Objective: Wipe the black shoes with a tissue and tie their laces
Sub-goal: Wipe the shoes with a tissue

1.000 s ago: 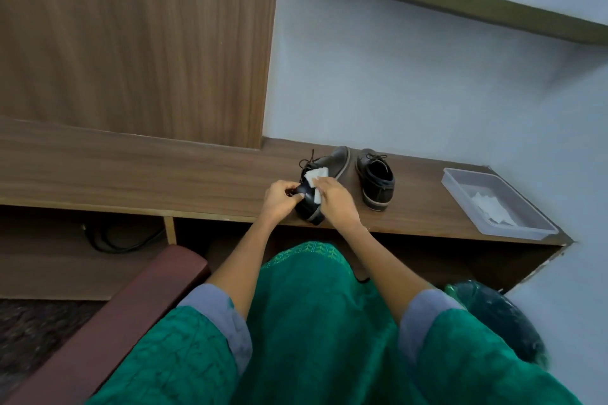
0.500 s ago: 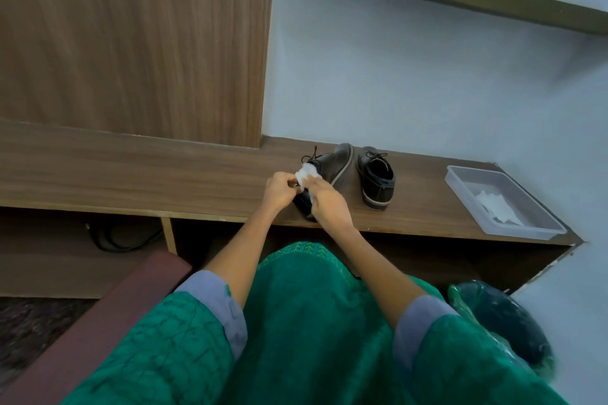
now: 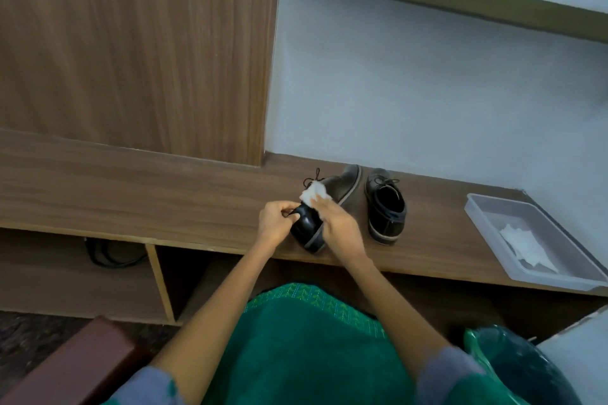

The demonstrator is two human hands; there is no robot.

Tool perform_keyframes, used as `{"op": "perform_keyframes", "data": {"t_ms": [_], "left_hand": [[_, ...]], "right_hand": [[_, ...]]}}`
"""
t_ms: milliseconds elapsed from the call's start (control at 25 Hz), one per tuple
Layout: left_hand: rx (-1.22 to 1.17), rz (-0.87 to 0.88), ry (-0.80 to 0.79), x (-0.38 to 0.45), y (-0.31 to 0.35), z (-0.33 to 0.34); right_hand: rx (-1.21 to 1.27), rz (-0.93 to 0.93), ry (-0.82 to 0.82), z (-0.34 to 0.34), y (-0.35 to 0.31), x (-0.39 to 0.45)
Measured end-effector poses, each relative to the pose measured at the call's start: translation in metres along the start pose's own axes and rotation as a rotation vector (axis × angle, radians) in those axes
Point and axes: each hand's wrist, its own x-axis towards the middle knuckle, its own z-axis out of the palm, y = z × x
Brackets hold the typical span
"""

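Two black shoes stand on a long wooden shelf [image 3: 148, 204]. The left shoe [image 3: 311, 228] lies tilted onto its side, sole edge showing, its heel end toward me. My left hand [image 3: 276, 223] grips that heel end. My right hand [image 3: 339, 223] presses a crumpled white tissue [image 3: 314, 192] against the shoe's upper, near the loose laces. The right shoe [image 3: 386, 207] sits upright just to the right, untouched, its laces at the far end.
A clear plastic tray [image 3: 487, 207] with white tissues [image 3: 524, 245] inside lies at the shelf's right end. A green-lined bin [image 3: 513, 368] is on the floor at lower right. A dark red armrest [image 3: 72, 362] is at lower left. Cables hang under the shelf.
My right hand slid the tissue up along the left shoe, away from me. The left hand stays on the heel end. The view has shifted slightly.
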Motion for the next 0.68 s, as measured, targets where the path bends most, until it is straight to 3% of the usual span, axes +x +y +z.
{"op": "perform_keyframes", "data": {"t_ms": [120,160,360,440,560,600,680], "left_hand": [[-0.002,0.051,-0.036,0.007,0.005,0.002],[0.014,0.049,-0.046,0.009,0.007,0.002],[0.036,0.000,0.026,0.016,0.015,0.009],[0.033,0.005,0.057,0.017,0.011,0.011],[0.018,0.008,0.088,0.018,0.009,0.013],[0.028,0.022,0.097,0.019,0.011,0.013],[0.079,0.059,0.101,0.021,0.014,0.012]], "right_hand": [[0.015,-0.287,0.073,0.013,-0.005,-0.002],[0.023,-0.250,0.070,0.016,0.003,0.006],[0.113,0.287,0.078,-0.004,0.048,0.039],[-0.047,0.231,0.082,-0.004,0.037,0.039],[-0.150,-0.151,0.088,0.009,0.021,0.019],[-0.150,-0.178,0.089,0.009,0.026,0.019],[-0.092,0.033,0.088,-0.003,0.041,0.030]]}}
